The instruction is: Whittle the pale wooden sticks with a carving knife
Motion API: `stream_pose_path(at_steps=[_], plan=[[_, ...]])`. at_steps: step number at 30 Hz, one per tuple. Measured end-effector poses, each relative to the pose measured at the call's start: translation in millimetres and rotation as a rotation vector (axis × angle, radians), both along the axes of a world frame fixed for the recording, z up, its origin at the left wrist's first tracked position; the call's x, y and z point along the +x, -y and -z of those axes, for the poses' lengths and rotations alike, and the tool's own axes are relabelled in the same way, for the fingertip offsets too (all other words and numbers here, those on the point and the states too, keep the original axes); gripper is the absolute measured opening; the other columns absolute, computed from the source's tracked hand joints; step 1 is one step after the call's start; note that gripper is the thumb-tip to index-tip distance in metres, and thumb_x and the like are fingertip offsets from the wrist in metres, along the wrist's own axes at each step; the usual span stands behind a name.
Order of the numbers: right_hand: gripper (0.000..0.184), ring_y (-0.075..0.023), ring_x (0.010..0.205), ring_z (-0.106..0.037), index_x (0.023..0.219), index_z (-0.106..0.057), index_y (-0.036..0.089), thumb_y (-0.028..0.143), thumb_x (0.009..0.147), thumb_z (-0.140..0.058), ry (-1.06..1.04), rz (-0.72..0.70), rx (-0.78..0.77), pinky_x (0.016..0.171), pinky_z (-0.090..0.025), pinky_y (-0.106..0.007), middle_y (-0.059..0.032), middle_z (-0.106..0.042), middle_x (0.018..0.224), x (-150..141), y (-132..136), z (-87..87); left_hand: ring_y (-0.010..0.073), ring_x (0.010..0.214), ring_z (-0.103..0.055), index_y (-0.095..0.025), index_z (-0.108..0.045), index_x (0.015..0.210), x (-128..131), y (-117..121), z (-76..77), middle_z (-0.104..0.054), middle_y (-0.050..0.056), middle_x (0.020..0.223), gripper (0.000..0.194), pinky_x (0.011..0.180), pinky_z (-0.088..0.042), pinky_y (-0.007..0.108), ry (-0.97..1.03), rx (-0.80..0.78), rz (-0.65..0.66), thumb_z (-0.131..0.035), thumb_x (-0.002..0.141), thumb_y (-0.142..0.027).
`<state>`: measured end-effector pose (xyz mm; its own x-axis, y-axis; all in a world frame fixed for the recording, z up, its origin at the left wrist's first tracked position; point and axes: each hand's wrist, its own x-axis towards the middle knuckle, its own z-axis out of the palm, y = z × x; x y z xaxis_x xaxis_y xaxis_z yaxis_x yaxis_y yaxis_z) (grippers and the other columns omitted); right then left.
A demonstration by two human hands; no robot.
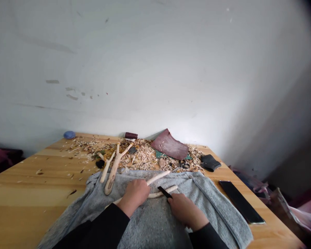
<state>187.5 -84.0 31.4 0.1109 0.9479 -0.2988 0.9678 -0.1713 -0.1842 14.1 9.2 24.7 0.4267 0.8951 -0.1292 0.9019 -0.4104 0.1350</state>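
Observation:
My left hand (137,192) is wrapped round a peeled forked stick (158,176), whose two prongs stick out to the right and whose handle end shows below the wrist. In my right hand (183,208) is a dark knife (165,192), its blade pointing up and left and lying close to the lower prong; whether it touches the wood I cannot tell. Both hands are above a grey cloth (155,224) spread over the near part of the table. Left of my left hand, a larger forked stick (114,173) and a smaller forked stick (106,168) lie side by side.
Wood shavings (142,157) cover the back of the wooden table (23,193). A brown leather-like sheet (169,145), a thread spool (131,135) and a black folded piece (209,162) lie there. A phone (241,201) rests at the right; a blue lump (69,134) sits at the far left corner.

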Motion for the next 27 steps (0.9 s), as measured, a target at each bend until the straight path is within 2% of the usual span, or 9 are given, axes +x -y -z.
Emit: stream_pose_path(at_steps=[3,7,10,12,14,16,18,27], plan=[[0.034,-0.0203,0.093,-0.071,0.100,-0.071,0.016,0.025,0.095,-0.038,-0.064,-0.022,-0.021,0.080,-0.051,-0.027,-0.0128,-0.075,0.098,3.7,-2.6,-10.3,0.0323,0.097,-0.071,-0.009,-0.072,0.102,-0.1,2.7,1.1,-0.074,0.022,0.100,0.037,0.081,-0.053,0.040,0.005,0.011,-0.003,-0.039,0.090,-0.018],[0.040,-0.0165,0.056,-0.066,0.095,-0.071,0.019,0.026,0.094,-0.032,-0.233,0.008,-0.141,0.057,-0.050,-0.025,-0.0070,-0.074,0.074,4.8,-1.6,-25.5,0.0310,0.096,-0.071,-0.010,-0.071,0.101,-0.9,8.5,1.6,-0.073,0.020,0.099,0.037,0.079,-0.052,0.038,0.025,0.037,-0.028,-0.036,0.091,-0.016],[0.039,-0.0165,0.047,-0.061,0.095,-0.071,0.019,0.029,0.093,-0.033,-0.347,0.044,-0.195,0.049,-0.047,-0.026,-0.0051,-0.072,0.067,5.8,1.6,-29.5,0.0302,0.093,-0.071,-0.011,-0.070,0.101,-2.0,11.4,-0.3,-0.074,0.018,0.095,0.035,0.076,-0.051,0.036,0.039,0.041,-0.063,-0.037,0.093,-0.019],[0.040,-0.0178,0.050,-0.063,0.097,-0.070,0.019,0.031,0.094,-0.033,-0.350,0.045,-0.165,0.050,-0.048,-0.027,-0.0050,-0.072,0.067,7.3,6.3,-26.3,0.0303,0.093,-0.071,-0.012,-0.070,0.101,-2.8,12.1,-1.7,-0.074,0.017,0.095,0.033,0.075,-0.051,0.035,0.046,0.043,-0.072,-0.039,0.093,-0.023],[0.040,-0.0196,0.063,-0.069,0.095,-0.070,0.020,0.032,0.096,-0.032,-0.309,0.035,-0.085,0.060,-0.050,-0.028,-0.0063,-0.074,0.074,9.2,12.8,-19.4,0.0299,0.092,-0.072,-0.014,-0.070,0.100,-3.5,12.0,-2.5,-0.075,0.015,0.095,0.033,0.075,-0.051,0.035,0.052,0.044,-0.077,-0.040,0.093,-0.025],[0.038,-0.0218,0.083,-0.072,0.091,-0.069,0.020,0.031,0.097,-0.034,-0.183,0.060,0.052,0.072,-0.050,-0.029,-0.0084,-0.075,0.086,10.8,19.7,-11.1,0.0289,0.091,-0.072,-0.014,-0.070,0.100,-3.8,11.4,-2.5,-0.075,0.015,0.094,0.033,0.075,-0.051,0.035,0.056,0.050,-0.089,-0.040,0.094,-0.026],[0.036,-0.0246,0.092,-0.072,0.095,-0.068,0.021,0.032,0.099,-0.034,-0.047,0.120,0.135,0.075,-0.049,-0.031,-0.0099,-0.076,0.092,11.2,25.0,-4.2,0.0281,0.092,-0.072,-0.015,-0.070,0.101,-3.8,10.6,-1.9,-0.076,0.015,0.093,0.034,0.076,-0.052,0.034,0.061,0.058,-0.096,-0.039,0.094,-0.027],[0.034,-0.0278,0.090,-0.072,0.103,-0.065,0.025,0.037,0.100,-0.034,0.125,0.128,0.136,0.069,-0.049,-0.031,-0.0096,-0.075,0.091,-1.5,23.4,2.5,0.0309,0.092,-0.072,-0.014,-0.070,0.100,-3.6,12.6,-2.9,-0.075,0.016,0.094,0.033,0.076,-0.052,0.036,0.075,0.066,-0.091,-0.040,0.094,-0.027]])
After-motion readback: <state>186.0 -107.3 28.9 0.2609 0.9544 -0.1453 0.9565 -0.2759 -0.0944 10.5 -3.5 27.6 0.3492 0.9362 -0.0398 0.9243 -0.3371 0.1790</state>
